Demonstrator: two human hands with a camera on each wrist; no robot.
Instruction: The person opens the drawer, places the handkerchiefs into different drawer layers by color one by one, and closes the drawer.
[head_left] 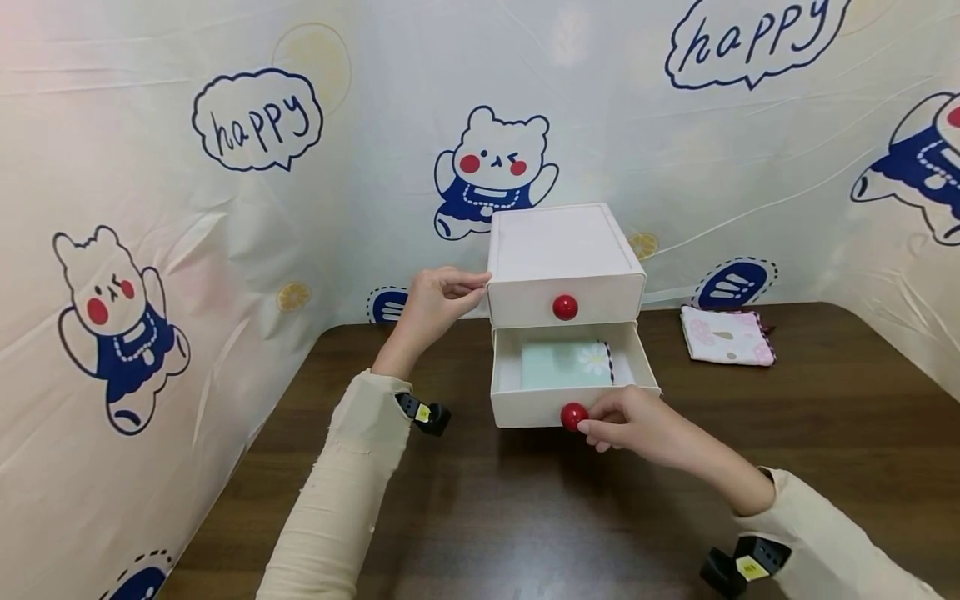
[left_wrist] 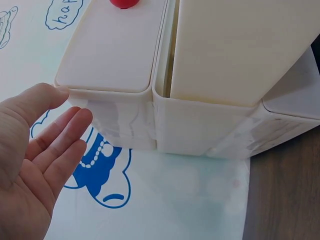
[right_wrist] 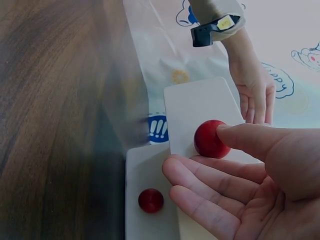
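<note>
Your right hand (head_left: 637, 425) is at the front of the white two-drawer box (head_left: 564, 250), thumb and fingers loosely about the lower red knob (head_left: 573, 416). The head view suggests a pinch; your right wrist view shows the thumb tip touching the knob (right_wrist: 210, 139) while the other fingers (right_wrist: 215, 180) lie nearly straight beneath it, so the hold is light and narrow rather than a firm clamp. The lower drawer (head_left: 517, 367) stands pulled out toward you from the box, and only the head view shows what lies in it: a pale green folded cloth with a daisy print (head_left: 566, 364), part of it hidden under the box's upper half.

Your left hand (head_left: 435, 304) rests against the box's left top corner. The left wrist view shows the fingers (left_wrist: 55, 135) straight and relaxed, fingertips at the corner edge, gripping nothing. That view cuts off the upper red knob (head_left: 565, 307) at its top edge.

To the right of the box, well apart on the dark wooden table (head_left: 525, 517), lies a folded pink patterned cloth (head_left: 727, 335), seen in the head view alone.
</note>
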